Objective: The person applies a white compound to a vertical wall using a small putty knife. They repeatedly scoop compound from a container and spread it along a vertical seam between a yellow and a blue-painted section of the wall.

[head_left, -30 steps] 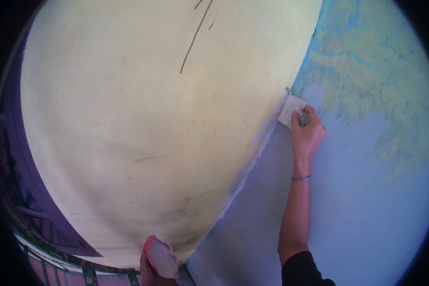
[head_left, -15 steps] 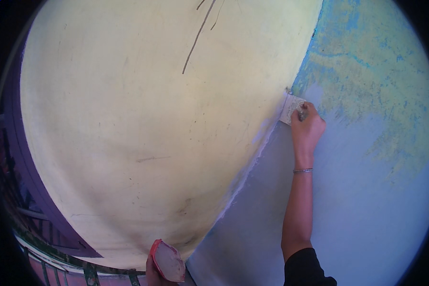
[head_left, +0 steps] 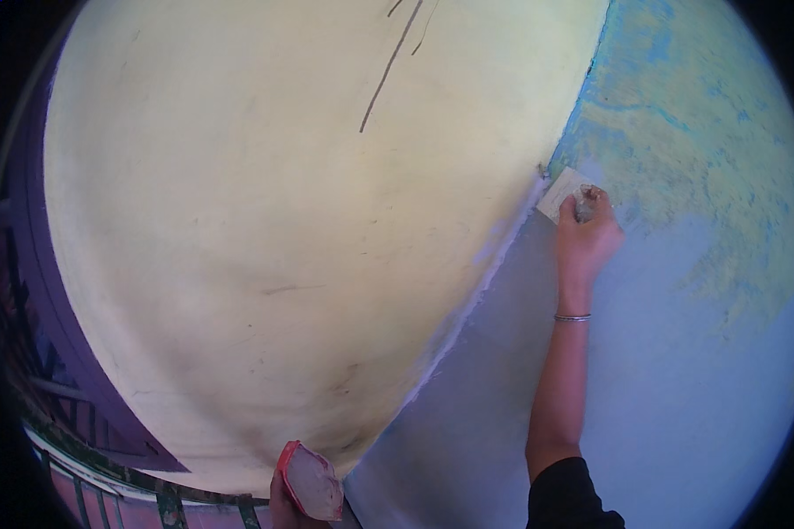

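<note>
So, a flat, pale, squarish scraper (head_left: 556, 194) is held up at the wall on the right, just beside the edge where the cream wall (head_left: 220, 212) is met by the bluish wall (head_left: 670, 406). Whether it's pressed flat can't really be made out. It's gripped by the right hand (head_left: 589, 236), thumb and fingers pinched pretty tight around the greyish lump on its face. A thin bracelet (head_left: 573, 317) is worn on that wrist, and the upper arm is covered by a black sleeve (head_left: 573, 498).

Down at the bottom, a red-rimmed container (head_left: 284, 460) is held by the left hand (head_left: 284, 509), partly curled around its left side; most of those fingers are hidden, so the exact grip can't be told. Pale paste (head_left: 315, 485) is seen inside.

Further out, the bluish wall is mottled with yellow-green up top, and the cream one is bordered at far left by a purple frame (head_left: 106, 388), with dark railings (head_left: 169, 509) seen below.
</note>
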The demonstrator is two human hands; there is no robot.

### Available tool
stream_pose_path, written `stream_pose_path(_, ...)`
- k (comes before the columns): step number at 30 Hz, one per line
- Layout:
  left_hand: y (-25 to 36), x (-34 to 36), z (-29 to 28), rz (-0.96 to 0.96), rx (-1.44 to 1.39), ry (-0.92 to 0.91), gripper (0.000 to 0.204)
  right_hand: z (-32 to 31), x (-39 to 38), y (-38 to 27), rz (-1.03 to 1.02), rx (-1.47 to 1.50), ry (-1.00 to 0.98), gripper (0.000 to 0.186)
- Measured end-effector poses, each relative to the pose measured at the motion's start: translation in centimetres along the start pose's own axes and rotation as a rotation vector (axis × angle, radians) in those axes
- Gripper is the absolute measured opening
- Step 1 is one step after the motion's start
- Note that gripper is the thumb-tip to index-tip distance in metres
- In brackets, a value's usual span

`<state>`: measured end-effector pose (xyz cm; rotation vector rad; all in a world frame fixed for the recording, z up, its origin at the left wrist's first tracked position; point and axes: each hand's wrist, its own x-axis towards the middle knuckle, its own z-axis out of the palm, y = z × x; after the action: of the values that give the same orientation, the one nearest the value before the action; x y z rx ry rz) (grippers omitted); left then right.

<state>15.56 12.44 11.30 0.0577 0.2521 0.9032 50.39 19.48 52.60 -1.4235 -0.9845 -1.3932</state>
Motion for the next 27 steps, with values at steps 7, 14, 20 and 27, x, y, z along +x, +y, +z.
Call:
stream_pose_path(7, -0.2, 0.3, -0.1, 0.031, 0.063, 0.029, 0.055, -1.1, 2.4, -0.2, -0.164, -0.082, 0.058, 0.035)
stream_pose_path(14, 0.2, -0.3, -0.2, 0.013, 0.100, 0.000, 0.055, -2.5, 6.4, -1.7, -0.025, -0.024, -0.128, 0.071)
stream_pose_path(20, 0.0, 0.5, -1.2, 0.088, 0.191, -0.015, 0.058, -0.6, 3.5, -2.2, -0.019, -0.104, 0.073, 0.056)
stream_pose_path(27, 0.1, 0.7, -2.2, 0.036, 0.042, -0.061, 0.058, 1.1, 1.8, -2.2, 0.056, -0.013, -0.042, 0.034)
